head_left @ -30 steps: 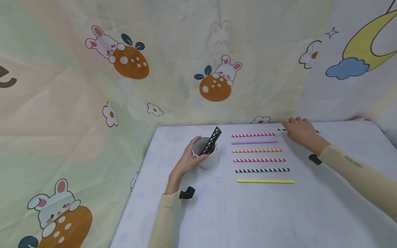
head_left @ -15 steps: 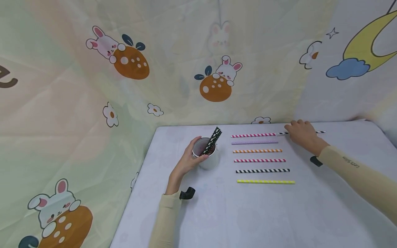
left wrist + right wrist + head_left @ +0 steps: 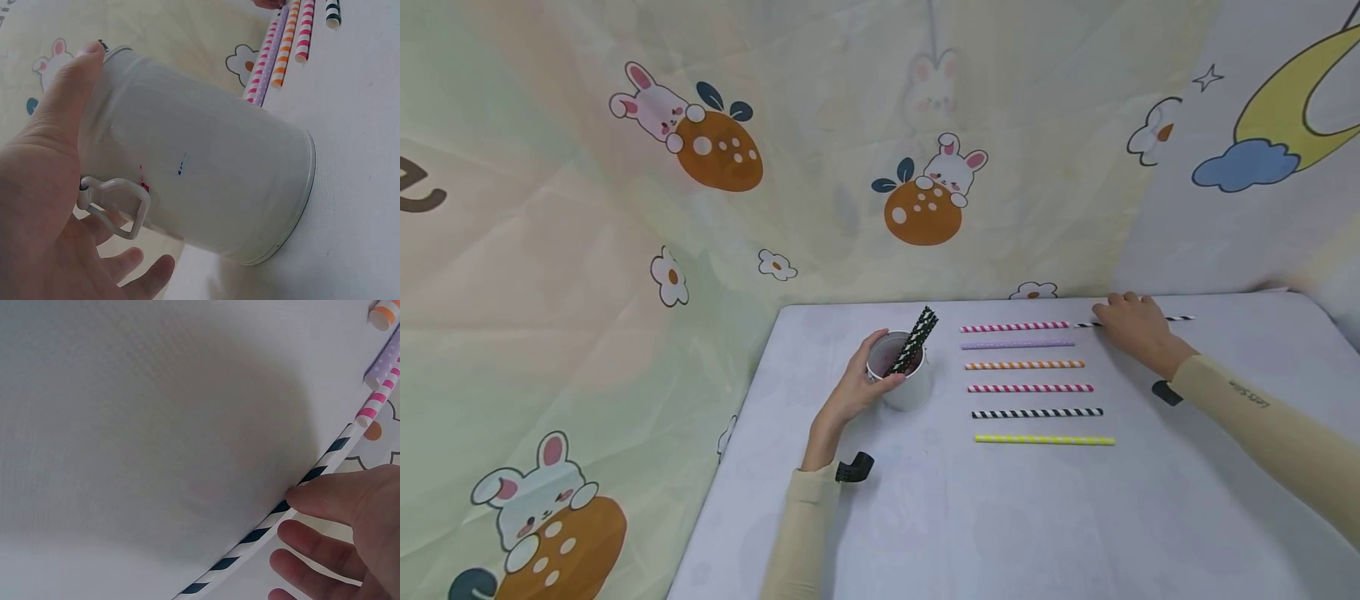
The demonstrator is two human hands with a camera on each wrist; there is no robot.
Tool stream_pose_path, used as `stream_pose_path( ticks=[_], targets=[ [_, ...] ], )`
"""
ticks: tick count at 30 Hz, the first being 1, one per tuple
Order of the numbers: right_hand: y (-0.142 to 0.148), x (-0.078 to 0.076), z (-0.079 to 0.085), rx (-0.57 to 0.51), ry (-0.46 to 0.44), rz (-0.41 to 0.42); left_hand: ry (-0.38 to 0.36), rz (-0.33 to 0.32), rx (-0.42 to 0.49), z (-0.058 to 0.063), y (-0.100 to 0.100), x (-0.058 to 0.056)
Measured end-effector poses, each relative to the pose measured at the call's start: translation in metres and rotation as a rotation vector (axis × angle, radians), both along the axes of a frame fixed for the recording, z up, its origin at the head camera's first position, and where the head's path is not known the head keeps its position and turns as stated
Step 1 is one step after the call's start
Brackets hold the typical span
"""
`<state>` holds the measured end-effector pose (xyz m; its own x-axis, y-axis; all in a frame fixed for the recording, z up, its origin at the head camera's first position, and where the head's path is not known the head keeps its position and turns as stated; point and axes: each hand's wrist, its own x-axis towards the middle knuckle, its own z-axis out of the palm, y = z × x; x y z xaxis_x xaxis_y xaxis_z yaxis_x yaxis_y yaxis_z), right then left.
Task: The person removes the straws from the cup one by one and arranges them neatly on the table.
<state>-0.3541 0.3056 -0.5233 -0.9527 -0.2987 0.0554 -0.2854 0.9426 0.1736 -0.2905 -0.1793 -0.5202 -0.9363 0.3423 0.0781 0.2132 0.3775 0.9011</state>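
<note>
In the head view my left hand [image 3: 863, 379] grips a small white metal bucket [image 3: 906, 396], thumb and fingers at its rim. Black straws with white marks [image 3: 914, 340] lean out of it. The left wrist view shows the bucket's side [image 3: 206, 150] and a wire loop [image 3: 119, 187]. At the table's back edge my right hand [image 3: 1135, 329] is at a black-and-white striped straw [image 3: 1180, 318]. In the right wrist view the thumb touches this straw [image 3: 240, 547]; the other fingers are spread loosely on its wall side, the index fingertip close to its edge.
Left of it lie a pink striped straw [image 3: 1015, 327], a lilac one [image 3: 1018, 344], an orange striped one [image 3: 1025, 365], another pink striped one [image 3: 1030, 388], a black striped one [image 3: 1037, 413] and a yellow one [image 3: 1043, 440], roughly parallel. A patterned cloth [image 3: 820, 225] hangs behind the table.
The black-and-white straw at the back has slid to the right, and my right hand has moved right with it. My left hand and the bucket stay in place.
</note>
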Motion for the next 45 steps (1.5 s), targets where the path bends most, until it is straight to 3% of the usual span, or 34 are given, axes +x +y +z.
stream_pose_path(
  ticks=[6,13,14,40,45],
  targets=[
    [0.001,-0.003,-0.003,-0.001,-0.01,-0.012,-0.007,0.006,-0.001,-0.001,-0.001,0.001],
    [0.004,-0.003,-0.005,-0.035,-0.005,-0.022,-0.033,-0.04,-0.006,0.038,0.007,0.018],
    [0.005,-0.003,-0.004,-0.042,-0.004,-0.023,-0.026,-0.043,-0.009,0.039,0.007,0.018],
    [0.011,0.002,-0.001,-0.151,-0.004,-0.027,-0.036,-0.055,-0.006,0.039,0.006,0.017],
    [0.01,0.006,0.002,-0.187,-0.03,-0.066,-0.028,-0.053,0.004,0.039,0.006,0.018]
  ],
)
